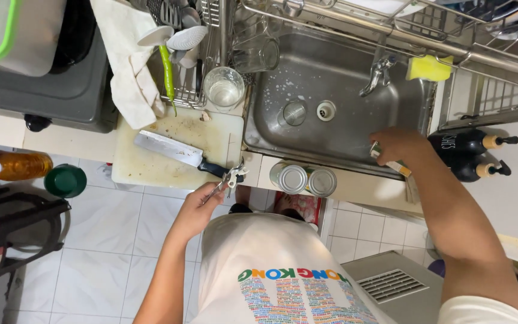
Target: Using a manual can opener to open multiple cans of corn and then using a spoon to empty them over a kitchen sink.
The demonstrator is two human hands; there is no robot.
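My left hand (196,210) holds a metal can opener (229,179) at the front edge of the counter, just below the cutting board (151,162). A cleaver with a black handle (175,150) lies on that board. My right hand (397,146) grips a small can (388,159) at the right front rim of the steel sink (355,114). Two sealed tin cans (303,179) stand side by side on the counter strip between my hands.
A glass of water (224,87) stands behind the board, next to a dish rack with a green chilli (167,69) and a white cloth (128,66). A yellow sponge (428,68) sits by the tap (379,73). Two dark pump bottles (472,153) stand at right. A stove (43,90) is at left.
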